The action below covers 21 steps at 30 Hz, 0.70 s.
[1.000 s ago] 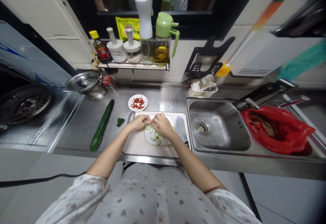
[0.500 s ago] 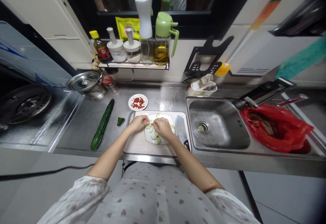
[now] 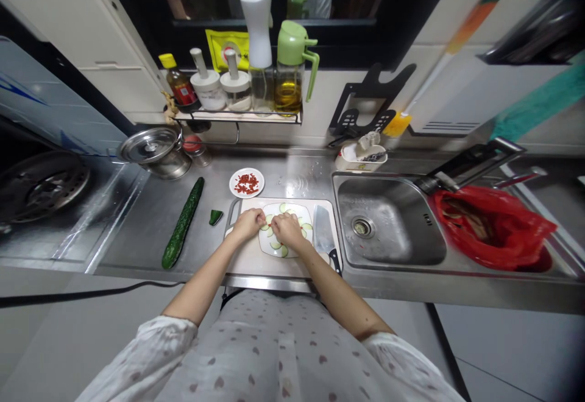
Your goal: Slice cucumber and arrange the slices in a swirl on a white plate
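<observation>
Both my hands are over a white square plate [image 3: 269,250] that carries thin, green-edged cucumber slices [image 3: 275,245] laid out in curved groups. My left hand [image 3: 248,223] is at the plate's left edge, its fingertips pinched together; whether anything is between them is hidden. My right hand [image 3: 289,231] hovers over the middle with curled fingers, a small red piece [image 3: 270,225] showing at its fingertips. Beneath the plate lies a light cutting board [image 3: 242,262]. A kitchen knife [image 3: 323,231] rests on the board's right side. Behind the board, a small round plate [image 3: 233,190] bears red bits [image 3: 247,183].
Left of the board lie a whole cucumber [image 3: 183,222] and a cut cucumber end [image 3: 215,217]. A lidded steel pot [image 3: 159,152] stands further back. To the right are the sink [image 3: 393,219] and a red plastic bag [image 3: 498,225]. A shelf [image 3: 247,117] holds seasoning bottles.
My right hand has shifted slightly left and down over the plate, with the red piece still at its fingertips. My left hand stays pinched at the plate's left edge.
</observation>
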Tool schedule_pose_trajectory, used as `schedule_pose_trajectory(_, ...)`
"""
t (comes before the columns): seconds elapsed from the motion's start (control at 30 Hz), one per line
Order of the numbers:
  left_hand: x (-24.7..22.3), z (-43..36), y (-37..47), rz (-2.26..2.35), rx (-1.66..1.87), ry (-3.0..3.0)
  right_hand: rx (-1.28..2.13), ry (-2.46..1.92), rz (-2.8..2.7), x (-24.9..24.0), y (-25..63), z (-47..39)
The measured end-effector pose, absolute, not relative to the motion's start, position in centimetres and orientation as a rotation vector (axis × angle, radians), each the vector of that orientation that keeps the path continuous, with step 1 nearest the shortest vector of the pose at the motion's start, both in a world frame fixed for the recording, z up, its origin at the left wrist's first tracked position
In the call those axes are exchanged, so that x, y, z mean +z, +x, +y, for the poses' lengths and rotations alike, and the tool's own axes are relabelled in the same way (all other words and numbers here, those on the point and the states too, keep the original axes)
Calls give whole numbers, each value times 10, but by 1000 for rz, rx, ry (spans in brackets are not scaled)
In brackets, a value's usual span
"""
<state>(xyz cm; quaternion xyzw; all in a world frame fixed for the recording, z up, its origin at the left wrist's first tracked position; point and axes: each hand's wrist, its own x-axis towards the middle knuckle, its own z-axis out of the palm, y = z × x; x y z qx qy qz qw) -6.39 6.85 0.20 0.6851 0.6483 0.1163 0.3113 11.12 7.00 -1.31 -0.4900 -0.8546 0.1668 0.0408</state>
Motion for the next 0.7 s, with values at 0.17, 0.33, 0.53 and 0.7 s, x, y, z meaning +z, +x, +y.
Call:
schedule_pose_trajectory(0.17, 3, 68, -60, 1730, 262, 1827, 523, -1513, -2631, -14, 109, 71)
schedule_pose_trajectory(0.33, 4, 66, -55, 1743, 210, 1851, 530, -1527, -2657, -12, 108, 70)
schedule_pose_trajectory(0.53, 2, 67, -52, 1778, 158, 1881, 516, -1535, -2674, -14, 107, 71)
schedule_pose_trajectory(0.7, 0, 68, -51, 1791, 130, 1888, 508, -1539, -2667, -15, 107, 72)
